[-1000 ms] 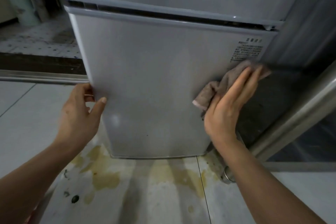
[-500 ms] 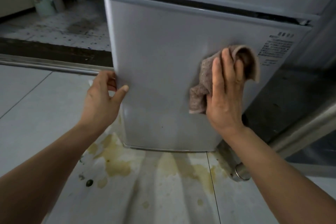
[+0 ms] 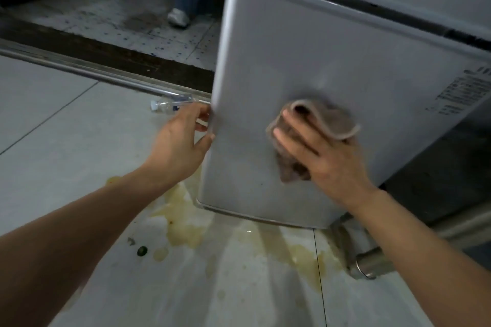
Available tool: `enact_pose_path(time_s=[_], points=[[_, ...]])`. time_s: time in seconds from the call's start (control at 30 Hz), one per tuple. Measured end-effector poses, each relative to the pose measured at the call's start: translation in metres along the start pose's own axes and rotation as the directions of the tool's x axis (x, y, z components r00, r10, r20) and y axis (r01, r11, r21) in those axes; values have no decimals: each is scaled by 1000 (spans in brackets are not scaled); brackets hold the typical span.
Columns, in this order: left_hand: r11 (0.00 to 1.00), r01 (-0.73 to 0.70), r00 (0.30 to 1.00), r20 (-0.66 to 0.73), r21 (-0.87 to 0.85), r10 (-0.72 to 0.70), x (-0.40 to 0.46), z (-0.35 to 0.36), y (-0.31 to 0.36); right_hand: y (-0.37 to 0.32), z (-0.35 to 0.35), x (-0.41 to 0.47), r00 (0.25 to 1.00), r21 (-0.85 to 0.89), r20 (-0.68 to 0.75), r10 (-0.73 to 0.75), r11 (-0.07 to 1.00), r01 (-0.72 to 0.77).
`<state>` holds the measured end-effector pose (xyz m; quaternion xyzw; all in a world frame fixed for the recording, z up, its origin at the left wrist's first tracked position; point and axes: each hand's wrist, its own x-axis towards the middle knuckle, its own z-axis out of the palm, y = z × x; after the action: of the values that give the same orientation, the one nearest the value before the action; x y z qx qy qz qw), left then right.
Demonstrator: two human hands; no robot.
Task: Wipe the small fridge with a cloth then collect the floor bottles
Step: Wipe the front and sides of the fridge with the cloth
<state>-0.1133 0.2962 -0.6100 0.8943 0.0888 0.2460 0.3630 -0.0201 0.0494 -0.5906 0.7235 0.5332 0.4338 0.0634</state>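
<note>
The small grey fridge fills the upper right of the head view, its lower door facing me. My left hand grips the door's left edge, thumb on the front and fingers behind. My right hand presses a crumpled brownish cloth flat against the middle of the door. A clear plastic bottle lies on its side on the floor just left of the fridge, partly hidden by my left hand.
Yellowish spill stains spread on the white tiles below the fridge. A metal cylinder lies at the lower right. A metal door track crosses the floor. A person's leg and white shoe stand beyond it.
My right hand has slid the cloth leftward across the door, from the label side to the middle. The view has swung left, bringing the floor bottle and the other person's foot into sight.
</note>
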Motion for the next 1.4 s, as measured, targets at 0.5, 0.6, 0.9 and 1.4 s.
enact_pose_path(time_s=[0.5,0.6,0.9,1.4], points=[[921,130,972,229,-366,-47,-10,-15,-17,-40,25,29,954,45,205,-219,976,214],[883,199,949,308,-424,-66,-8,-19,-20,-29,16,65,997,2,52,-57,998,57],[828,341,933,264,-445,-243,-19,-12,-49,-76,40,77,999,-6,19,-29,1000,29],[936,287,947,207,-206,-245,-30,-16,-72,-84,46,94,987,-169,112,-112,977,130]])
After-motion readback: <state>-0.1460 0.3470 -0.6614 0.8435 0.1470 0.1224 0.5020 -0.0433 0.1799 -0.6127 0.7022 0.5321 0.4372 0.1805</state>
